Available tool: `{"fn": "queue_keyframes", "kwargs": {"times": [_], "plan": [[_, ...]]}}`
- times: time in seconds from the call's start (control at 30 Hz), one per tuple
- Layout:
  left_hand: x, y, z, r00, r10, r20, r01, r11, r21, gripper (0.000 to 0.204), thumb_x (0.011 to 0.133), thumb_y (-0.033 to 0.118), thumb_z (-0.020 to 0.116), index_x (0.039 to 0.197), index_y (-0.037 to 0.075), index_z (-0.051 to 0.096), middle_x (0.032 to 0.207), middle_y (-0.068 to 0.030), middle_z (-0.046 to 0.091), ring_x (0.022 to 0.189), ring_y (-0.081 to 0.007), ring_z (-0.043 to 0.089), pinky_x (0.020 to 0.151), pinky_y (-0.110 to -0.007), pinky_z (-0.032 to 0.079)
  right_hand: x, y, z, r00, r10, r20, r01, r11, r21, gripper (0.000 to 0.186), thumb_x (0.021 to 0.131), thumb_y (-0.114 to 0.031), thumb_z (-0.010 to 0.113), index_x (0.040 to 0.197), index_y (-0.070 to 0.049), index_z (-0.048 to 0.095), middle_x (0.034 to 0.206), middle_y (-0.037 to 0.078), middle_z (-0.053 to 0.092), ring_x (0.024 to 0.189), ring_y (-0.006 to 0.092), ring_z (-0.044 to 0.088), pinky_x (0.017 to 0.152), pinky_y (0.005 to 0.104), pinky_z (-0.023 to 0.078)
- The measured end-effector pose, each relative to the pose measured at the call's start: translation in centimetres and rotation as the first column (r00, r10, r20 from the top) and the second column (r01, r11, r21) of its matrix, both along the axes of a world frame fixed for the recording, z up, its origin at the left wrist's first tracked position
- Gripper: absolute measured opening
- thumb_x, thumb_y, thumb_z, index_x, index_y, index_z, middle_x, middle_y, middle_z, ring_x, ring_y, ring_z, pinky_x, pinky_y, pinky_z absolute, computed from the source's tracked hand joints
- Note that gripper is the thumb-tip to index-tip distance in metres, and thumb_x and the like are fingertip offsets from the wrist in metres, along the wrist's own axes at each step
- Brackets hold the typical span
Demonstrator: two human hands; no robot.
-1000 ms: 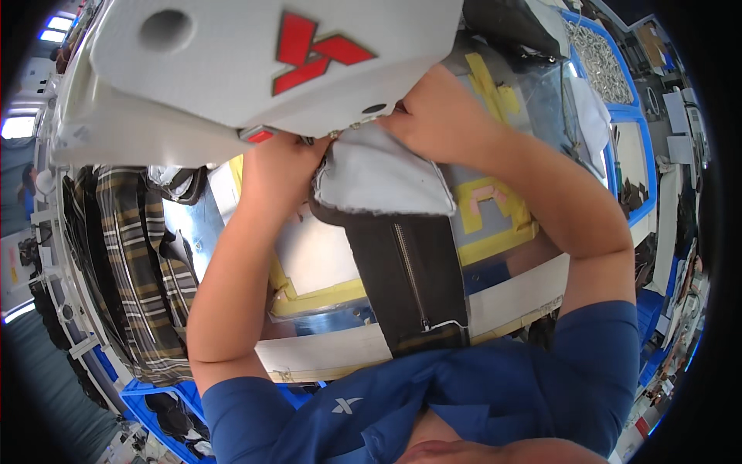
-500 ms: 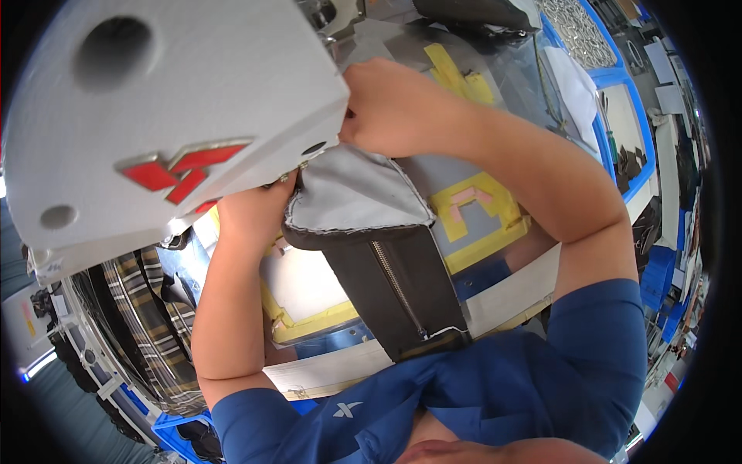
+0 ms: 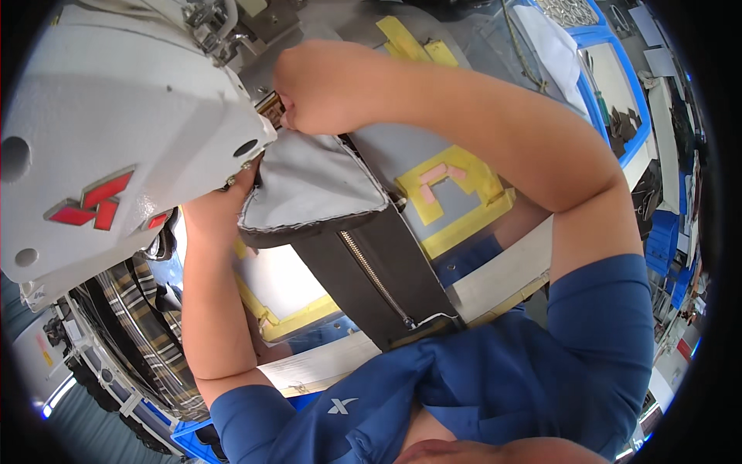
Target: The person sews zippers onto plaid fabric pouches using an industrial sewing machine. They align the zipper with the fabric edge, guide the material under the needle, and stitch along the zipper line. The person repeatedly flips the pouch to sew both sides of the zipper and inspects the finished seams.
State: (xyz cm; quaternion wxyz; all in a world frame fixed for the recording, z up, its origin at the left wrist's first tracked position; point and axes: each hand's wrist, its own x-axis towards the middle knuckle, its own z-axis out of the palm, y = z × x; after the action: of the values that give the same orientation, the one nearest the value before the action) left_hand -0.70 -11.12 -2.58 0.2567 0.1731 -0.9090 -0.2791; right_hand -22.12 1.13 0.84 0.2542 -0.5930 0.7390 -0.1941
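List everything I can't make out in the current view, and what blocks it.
All in the head view:
- Left hand: fingertips lost behind the white machine and grey lining; its grip is unclear.
- Right hand: its own back hides most fingers.
- Black zippered piece: near end covered by the blue shirt.
- Small metal parts: cut off by the top edge, too small to identify.

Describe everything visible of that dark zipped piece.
The dark, leather-like piece has a long strip with a brass-coloured metal zip along it, and a pale grey fabric lining showing, rough at its edge. It slants across the grey, yellow-taped work surface, lower end toward the person. The bare right hand seems to hold its upper end; the left hand is at its left side, fingers partly hidden by the white machine.
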Motion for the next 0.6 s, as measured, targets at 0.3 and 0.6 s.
{"fn": "queue_keyframes", "kwargs": {"times": [0.3,0.6], "plan": [[0.8,1.3,0.8,0.969,0.150,0.196,-0.166,0.984,0.065,0.031,0.087,0.014,0.083,0.115,0.002,0.078,0.106,-0.0146,0.080,0.097,-0.0324,0.076,0.089,-0.041,0.058,0.0,0.2,-0.2,0.999,0.020,-0.027,-0.022,0.997,-0.070,0.026,0.085,-0.023,0.075,0.078,0.002,0.070,0.076,0.023,0.069,0.079,0.0443,0.069,0.070,0.0520,0.053],[0.7,1.4,0.2,0.975,0.154,0.160,-0.173,0.978,0.115,0.030,0.086,0.016,0.084,0.112,0.003,0.079,0.103,-0.0161,0.080,0.094,-0.0347,0.076,0.084,-0.041,0.058,-0.3,0.9,1.1,0.997,0.038,-0.071,-0.040,0.999,-0.026,0.030,0.087,-0.023,0.071,0.093,0.006,0.078,0.096,0.024,0.076,0.100,0.0456,0.074,0.086,0.0511,0.060]]}}
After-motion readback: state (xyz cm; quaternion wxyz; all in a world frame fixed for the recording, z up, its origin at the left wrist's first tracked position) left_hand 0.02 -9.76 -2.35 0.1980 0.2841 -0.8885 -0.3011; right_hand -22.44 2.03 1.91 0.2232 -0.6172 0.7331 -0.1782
